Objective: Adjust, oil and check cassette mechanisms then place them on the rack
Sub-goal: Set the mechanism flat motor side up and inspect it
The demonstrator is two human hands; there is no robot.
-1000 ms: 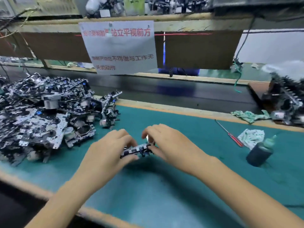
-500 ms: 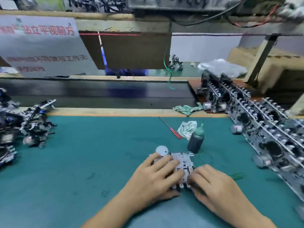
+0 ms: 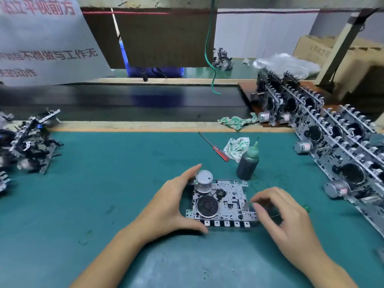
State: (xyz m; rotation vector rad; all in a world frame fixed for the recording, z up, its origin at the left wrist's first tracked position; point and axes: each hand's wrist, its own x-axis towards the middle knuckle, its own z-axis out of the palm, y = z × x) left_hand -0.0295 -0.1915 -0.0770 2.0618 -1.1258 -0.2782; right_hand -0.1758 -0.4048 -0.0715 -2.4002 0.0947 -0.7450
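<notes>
Now a cassette mechanism [image 3: 221, 201] is lying flat on the green mat [image 3: 104, 183] at lower centre of the frame, its silver motor can at the upper left corner and its black flywheel facing up. The left hand [image 3: 170, 206] is cupping the mechanism's left side, index fingertip touching near the motor and thumb reaching under the front edge by the row of tabs. The right hand [image 3: 288, 217] is sitting just right of the plate, fingers curled and thumb and forefinger nearly pinched at its right edge; whether they are actually gripping it I cannot tell. Compared with half a second ago, the left hand is no longer lying across the top of the mechanism but has slid off to its side, exposing the flywheel and motor. Just beyond the plate, toward upper right, a dark oil bottle [image 3: 248, 164] is standing upright, with a red-handled screwdriver [image 3: 215, 147] and a crumpled rag [image 3: 236, 146] behind it. Along the right edge of the frame the rack [image 3: 332, 142] is carrying rows of finished mechanisms; a loose pile of mechanisms [image 3: 27, 144] is sitting at the left edge. Between the pile and the hands the mat is showing a broad open stretch, bordered at the back by an orange strip.
</notes>
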